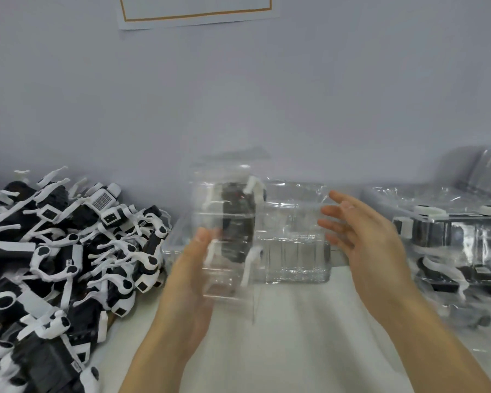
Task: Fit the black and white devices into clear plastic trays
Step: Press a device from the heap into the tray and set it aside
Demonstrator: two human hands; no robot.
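Note:
My left hand (194,268) grips the left side of a clear plastic tray (218,279) that it holds upright above the table, blurred by motion. A black and white device (237,222) sits inside that tray. My right hand (360,225) hovers to the tray's right, fingers spread and straight, holding nothing. Behind the held tray another clear tray (295,251) stands on the table.
A big pile of loose black and white devices (57,251) covers the table's left side. Filled clear trays (454,242) are stacked at the right. The white table top (281,336) lies between my arms, a grey wall behind.

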